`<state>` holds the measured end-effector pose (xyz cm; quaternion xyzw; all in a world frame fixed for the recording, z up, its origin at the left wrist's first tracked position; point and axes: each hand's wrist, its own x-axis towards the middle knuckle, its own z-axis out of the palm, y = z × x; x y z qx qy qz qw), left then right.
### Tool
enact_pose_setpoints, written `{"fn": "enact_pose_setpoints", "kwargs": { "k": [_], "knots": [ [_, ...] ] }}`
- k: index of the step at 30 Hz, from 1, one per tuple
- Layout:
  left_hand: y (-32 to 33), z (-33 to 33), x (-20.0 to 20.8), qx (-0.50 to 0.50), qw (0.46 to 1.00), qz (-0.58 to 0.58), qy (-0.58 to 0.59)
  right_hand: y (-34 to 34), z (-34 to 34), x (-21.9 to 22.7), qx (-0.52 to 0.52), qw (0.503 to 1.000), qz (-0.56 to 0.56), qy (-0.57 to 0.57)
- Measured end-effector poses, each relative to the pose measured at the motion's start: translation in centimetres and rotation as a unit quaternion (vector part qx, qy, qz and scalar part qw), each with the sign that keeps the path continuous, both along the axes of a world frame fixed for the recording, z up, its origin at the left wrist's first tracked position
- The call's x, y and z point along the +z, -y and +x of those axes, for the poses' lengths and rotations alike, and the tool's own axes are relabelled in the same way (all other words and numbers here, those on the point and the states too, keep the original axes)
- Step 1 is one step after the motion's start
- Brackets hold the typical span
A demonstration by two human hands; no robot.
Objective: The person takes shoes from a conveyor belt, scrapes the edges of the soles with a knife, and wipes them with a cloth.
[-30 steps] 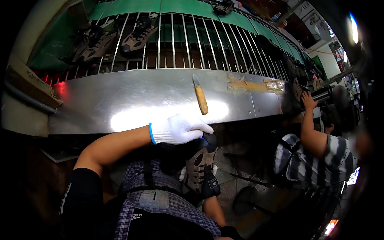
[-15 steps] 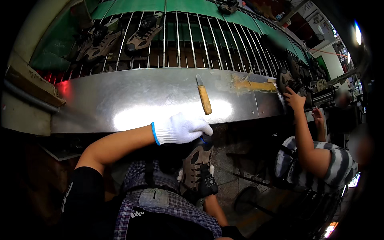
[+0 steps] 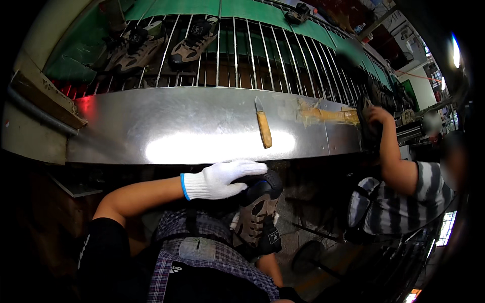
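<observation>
A brown-and-black lace-up shoe (image 3: 251,219) is held over my lap, its dark toe pointing toward the bench. My left hand (image 3: 217,180), in a white knit glove with blue cuff trim, rests at the toe, fingers stretched across it and thumb apart. From beneath, my right hand (image 3: 235,222) grips the shoe; only bits of white glove show at its sides, and its fingers are mostly hidden. Beyond them a knife (image 3: 263,129) with a wooden handle lies on the metal bench top (image 3: 197,118), touched by neither hand.
Metal bars of a roller conveyor (image 3: 252,55) run behind the bench, with green sheeting (image 3: 177,7). Several shoes (image 3: 194,44) sit there. Tan tape (image 3: 328,116) marks the bench's right part. At right, a person in a striped top (image 3: 432,187) has a hand on another shoe (image 3: 368,121).
My left hand has gone from bent fingers at the toe to fingers stretched over it. The shoe has tilted, showing more of its dark toe. The co-worker's shoe has turned.
</observation>
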<state>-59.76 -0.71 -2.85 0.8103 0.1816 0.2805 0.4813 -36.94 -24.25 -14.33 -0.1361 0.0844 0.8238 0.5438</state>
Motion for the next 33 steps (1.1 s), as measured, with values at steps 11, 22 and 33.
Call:
{"fn": "enact_pose_setpoints", "kwargs": {
  "k": [11, 22, 33],
  "knots": [
    [3.1, -1.2, -0.1, -0.022, 0.984, -0.175, 0.032, 1.5, -1.4, -2.5, -0.007, 0.999, -0.035, -0.034],
    [6.6, -1.0, -1.4, -0.008, 0.970, -0.237, -0.047, 3.0, -0.6, -0.9, -0.057, 0.996, -0.022, -0.063],
    [11.3, 0.7, -3.5, 0.063, 0.978, -0.175, 0.093, 0.6, -1.1, 0.5, -0.042, 0.999, 0.016, 0.001]
  ]
}}
